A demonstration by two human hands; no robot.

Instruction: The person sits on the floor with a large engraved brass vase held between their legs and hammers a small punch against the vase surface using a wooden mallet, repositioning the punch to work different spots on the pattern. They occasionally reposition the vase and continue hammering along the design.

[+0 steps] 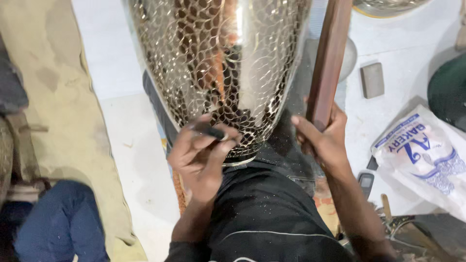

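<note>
Polished metal fills the top of the head view: a large shiny vessel, its wall covered with an engraved scale-like pattern, is seen lying across the person's lap with its narrow dark-banded end toward the body. The left hand is held against that lower end, and its fingers are closed narrowly around a small dark punch-like tool whose tip is set on the patterned surface. The right hand is placed just beside the vessel's right flank, its fingers wrapped tightly around a long reddish-brown wooden stick that is held upright and runs out of the top edge. Black clothing speckled with fine glitter is seen below both hands. On the pale floor to the right, a small grey block and a white printed plastic bag are seen well apart from the hands. A blue-clad knee of another person is visible at lower left
</note>
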